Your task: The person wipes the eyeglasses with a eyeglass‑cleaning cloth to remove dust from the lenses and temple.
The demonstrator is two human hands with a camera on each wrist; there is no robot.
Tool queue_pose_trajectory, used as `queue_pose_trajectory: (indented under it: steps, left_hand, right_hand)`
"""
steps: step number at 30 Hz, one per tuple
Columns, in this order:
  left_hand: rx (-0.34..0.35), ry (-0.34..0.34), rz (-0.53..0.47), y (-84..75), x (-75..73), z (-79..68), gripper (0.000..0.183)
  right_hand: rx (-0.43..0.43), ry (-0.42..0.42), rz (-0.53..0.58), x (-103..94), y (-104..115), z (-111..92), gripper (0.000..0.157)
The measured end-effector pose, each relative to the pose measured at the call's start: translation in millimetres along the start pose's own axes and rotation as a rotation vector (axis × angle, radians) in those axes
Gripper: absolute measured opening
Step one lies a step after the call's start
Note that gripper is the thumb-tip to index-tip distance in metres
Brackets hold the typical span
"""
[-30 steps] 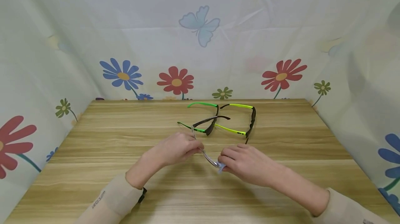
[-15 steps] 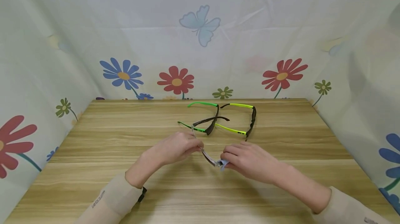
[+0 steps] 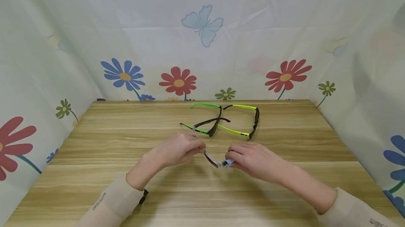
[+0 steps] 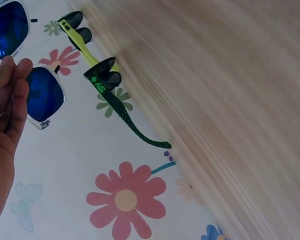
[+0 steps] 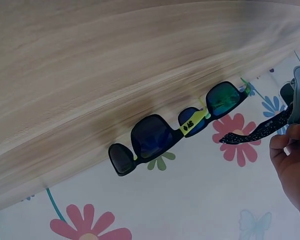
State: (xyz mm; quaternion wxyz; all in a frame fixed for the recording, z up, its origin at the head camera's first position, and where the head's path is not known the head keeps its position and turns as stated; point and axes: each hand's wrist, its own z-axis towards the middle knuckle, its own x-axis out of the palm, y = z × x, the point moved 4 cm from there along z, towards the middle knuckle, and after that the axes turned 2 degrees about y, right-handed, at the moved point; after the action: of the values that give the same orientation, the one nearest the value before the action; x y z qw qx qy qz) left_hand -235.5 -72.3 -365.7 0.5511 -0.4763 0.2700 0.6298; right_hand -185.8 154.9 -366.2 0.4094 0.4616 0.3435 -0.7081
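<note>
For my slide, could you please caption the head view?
Two hands hold clear-framed sunglasses above a wooden table, two green-armed pairs behind.

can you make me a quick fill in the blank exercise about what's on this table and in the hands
1. Both hands hold a pair of sunglasses with a clear frame and ____ lenses.
2. The right hand pinches a small light blue ____ against those sunglasses.
3. Behind the left hand, ____ more pairs of sunglasses lie on the wooden table.
4. The printed butterfly on the backdrop is light ____.

Missing words: blue; cloth; two; blue
</note>
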Motion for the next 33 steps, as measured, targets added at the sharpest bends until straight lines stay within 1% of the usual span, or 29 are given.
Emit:
queue_pose_trajectory:
  steps: [7, 11, 17, 28, 33]
  left_hand:
    - [0.014, -0.002, -0.007, 1.0, -0.6, -1.2, 0.005]
    - [0.027, -0.013, -0.011, 1.3, -1.4, -2.2, 0.006]
    - [0.035, -0.021, -0.030, 0.8, -3.3, -2.9, 0.011]
    - [0.036, -0.016, -0.014, -0.4, -5.7, -5.1, 0.012]
    - [0.042, -0.018, -0.002, 0.2, -5.4, -6.2, 0.012]
  right_hand:
    - [0.021, -0.011, -0.001, -0.3, -6, -6, 0.028]
    - [0.046, 0.003, 0.012, -0.9, -10, -9, 0.027]
    - [0.092, 0.019, 0.027, -4.9, -15, -14, 0.027]
    - [0.120, 0.045, 0.048, -5.2, -26, -23, 0.027]
    - [0.125, 0.043, 0.051, -5.2, -30, -27, 0.027]
